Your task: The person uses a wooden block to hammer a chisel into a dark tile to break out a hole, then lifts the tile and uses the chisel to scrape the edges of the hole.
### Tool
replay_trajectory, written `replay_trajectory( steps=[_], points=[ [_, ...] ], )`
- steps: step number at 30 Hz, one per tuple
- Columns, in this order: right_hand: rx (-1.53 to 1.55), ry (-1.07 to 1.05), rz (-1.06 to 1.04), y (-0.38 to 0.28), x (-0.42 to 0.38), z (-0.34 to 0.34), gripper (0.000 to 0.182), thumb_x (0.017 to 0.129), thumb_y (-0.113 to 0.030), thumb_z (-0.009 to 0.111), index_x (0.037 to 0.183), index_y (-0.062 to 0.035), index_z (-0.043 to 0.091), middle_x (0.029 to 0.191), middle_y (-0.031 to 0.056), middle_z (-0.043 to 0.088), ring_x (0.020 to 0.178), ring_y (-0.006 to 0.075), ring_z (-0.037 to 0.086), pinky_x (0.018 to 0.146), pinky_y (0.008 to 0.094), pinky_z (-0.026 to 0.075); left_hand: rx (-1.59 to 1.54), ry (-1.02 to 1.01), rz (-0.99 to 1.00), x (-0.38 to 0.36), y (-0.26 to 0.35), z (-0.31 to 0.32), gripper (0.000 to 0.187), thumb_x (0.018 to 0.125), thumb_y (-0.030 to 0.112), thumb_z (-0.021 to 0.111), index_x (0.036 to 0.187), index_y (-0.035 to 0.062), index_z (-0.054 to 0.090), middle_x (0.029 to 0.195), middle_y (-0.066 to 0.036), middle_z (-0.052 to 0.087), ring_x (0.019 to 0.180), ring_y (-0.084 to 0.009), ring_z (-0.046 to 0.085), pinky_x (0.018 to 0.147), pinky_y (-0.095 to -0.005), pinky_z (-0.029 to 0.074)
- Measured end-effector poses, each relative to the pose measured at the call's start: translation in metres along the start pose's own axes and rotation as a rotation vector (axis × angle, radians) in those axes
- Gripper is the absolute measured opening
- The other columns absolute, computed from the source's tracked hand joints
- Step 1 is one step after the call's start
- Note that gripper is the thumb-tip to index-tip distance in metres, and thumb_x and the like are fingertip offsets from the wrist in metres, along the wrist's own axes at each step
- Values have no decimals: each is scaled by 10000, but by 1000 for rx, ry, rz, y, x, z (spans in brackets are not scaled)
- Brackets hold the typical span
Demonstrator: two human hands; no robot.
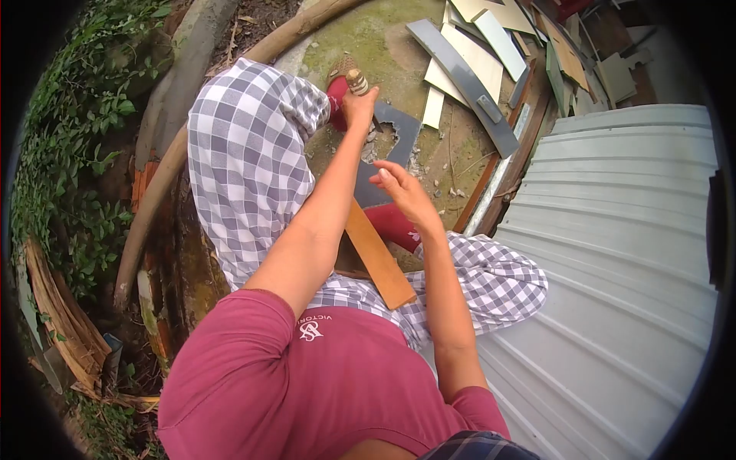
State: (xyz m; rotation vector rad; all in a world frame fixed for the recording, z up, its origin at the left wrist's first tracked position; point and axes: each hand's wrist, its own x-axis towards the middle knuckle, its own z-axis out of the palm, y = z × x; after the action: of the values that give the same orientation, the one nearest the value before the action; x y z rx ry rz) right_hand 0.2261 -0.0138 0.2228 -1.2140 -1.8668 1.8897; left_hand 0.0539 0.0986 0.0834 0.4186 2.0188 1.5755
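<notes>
- Grey board (391, 142) with a ragged hole lies on the ground between the red shoes.
- Left hand (359, 103) grips a tool handle (356, 80) above it.
- Right hand (405, 192) hovers half-curled, holding nothing, beside the wooden plank (379, 264).

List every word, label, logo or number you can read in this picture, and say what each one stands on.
"VICTOR": small white letters, seen upside down, on the maroon shirt; it may be cut short.
White monogram logo beside it: letters too stylised to read.
Nothing readable on the boards, the metal sheet or the tool.
</notes>
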Motion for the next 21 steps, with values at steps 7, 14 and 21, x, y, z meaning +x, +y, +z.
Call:
replay_trajectory(
  steps=[7, 14, 21],
  points=[
    [-126, -83, 429, 107, 2, 55, 869, 805, -454, 652, 1365, 104, 292, 1224, 290, 520, 1140, 360, 526, 970, 361, 407, -59, -11, 36, -1, -3, -1, 253, 701, 207, 740, 833, 18, 636, 763, -65, 652, 696, -156, 610, 648, -310, 472],
    [713, -283, 906, 97, -40, 48, 518, 860, -392, 613, 1150, 20, 492, 894, 170, 623, 701, 257, 662, 580, 355, 565, -186, -26, 36, -1, 5, 7, 233, 726, 146, 727, 884, 20, 613, 782, -44, 628, 701, -136, 585, 652, -295, 466],
    [1062, -116, 873, 45, -56, 38, 439, 867, -351, 610, 1142, -29, 492, 900, 173, 632, 689, 270, 662, 552, 366, 564, -356, -4, 118, -5, 35, 12, 214, 754, 128, 722, 883, 7, 601, 814, -52, 622, 726, -135, 579, 691, -278, 468]
  ],
)
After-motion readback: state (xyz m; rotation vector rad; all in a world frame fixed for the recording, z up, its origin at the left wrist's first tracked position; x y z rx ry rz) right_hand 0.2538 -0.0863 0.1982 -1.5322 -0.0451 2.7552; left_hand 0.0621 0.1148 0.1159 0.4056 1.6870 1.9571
